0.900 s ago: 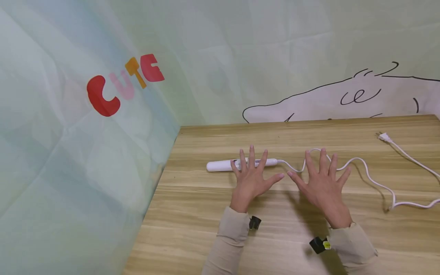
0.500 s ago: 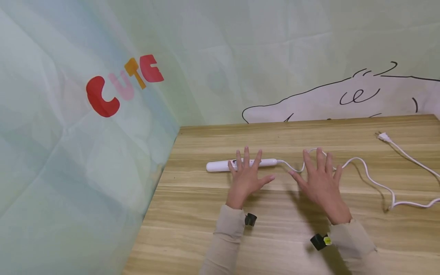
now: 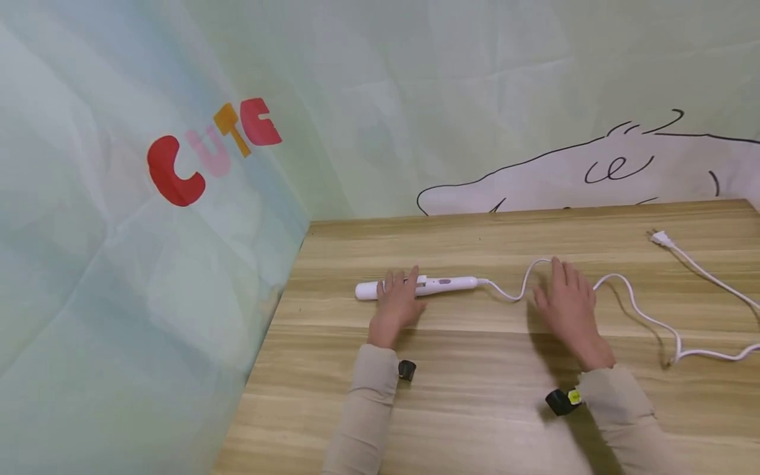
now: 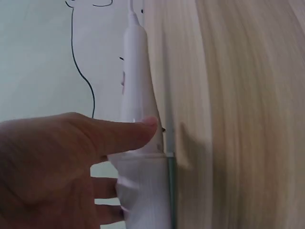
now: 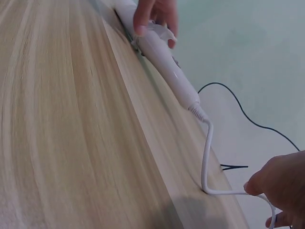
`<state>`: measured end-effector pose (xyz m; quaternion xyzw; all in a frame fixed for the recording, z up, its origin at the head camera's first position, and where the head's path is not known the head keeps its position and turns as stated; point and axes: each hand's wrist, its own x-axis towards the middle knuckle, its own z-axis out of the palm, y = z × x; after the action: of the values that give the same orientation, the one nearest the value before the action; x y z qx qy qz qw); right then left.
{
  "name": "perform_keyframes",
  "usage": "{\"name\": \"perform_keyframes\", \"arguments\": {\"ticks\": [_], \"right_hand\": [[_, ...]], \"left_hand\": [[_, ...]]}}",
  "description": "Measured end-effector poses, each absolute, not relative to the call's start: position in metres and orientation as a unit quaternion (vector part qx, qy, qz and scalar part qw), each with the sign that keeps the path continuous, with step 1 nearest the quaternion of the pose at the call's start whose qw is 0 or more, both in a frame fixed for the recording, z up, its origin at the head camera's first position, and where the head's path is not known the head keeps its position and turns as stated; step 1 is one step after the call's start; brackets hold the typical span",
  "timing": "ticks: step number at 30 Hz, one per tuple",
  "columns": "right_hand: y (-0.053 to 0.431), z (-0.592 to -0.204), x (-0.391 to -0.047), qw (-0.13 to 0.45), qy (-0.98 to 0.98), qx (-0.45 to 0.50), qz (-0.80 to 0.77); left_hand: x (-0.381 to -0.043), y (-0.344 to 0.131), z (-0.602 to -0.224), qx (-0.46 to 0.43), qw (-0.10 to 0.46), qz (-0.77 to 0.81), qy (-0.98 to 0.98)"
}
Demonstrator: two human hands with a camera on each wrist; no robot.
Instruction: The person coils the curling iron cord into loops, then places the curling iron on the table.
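Observation:
A white hair iron (image 3: 454, 284) with small buttons on its handle lies lengthwise on the table. My left hand (image 3: 394, 310) grips its middle, the thumb on the near side and the fingers over the far side. In the left wrist view, that thumb (image 4: 138, 133) crosses the hair iron's body (image 4: 138, 81). From the handle's right end runs a white cord (image 3: 635, 307). My right hand (image 3: 571, 310) is over the cord, fingers gathered together. The right wrist view shows the cord (image 5: 207, 157) passing by a gap between thumb and fingers; part of it is hidden behind the hand.
The cord ends in a two-pin plug (image 3: 660, 239) at the back right of the wooden table (image 3: 475, 396). Fabric walls stand along the left and back edges, one bearing CUTE lettering (image 3: 178, 171). Small black wrist cameras hang at both cuffs.
My left hand has moved left along the hair iron, and its spread fingers have closed in around it. The right hand's spread fingers have drawn together over the cord.

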<state>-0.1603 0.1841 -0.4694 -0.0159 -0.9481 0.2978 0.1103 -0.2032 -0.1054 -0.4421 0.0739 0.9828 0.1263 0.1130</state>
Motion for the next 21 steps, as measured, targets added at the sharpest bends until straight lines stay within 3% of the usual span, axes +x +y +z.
{"name": "perform_keyframes", "arguments": {"ticks": [21], "right_hand": [[0.204, -0.474, -0.165, 0.152, -0.925, -0.019, 0.347]], "left_hand": [[-0.219, -0.122, -0.455, 0.121, 0.050, 0.113, 0.985]]}}
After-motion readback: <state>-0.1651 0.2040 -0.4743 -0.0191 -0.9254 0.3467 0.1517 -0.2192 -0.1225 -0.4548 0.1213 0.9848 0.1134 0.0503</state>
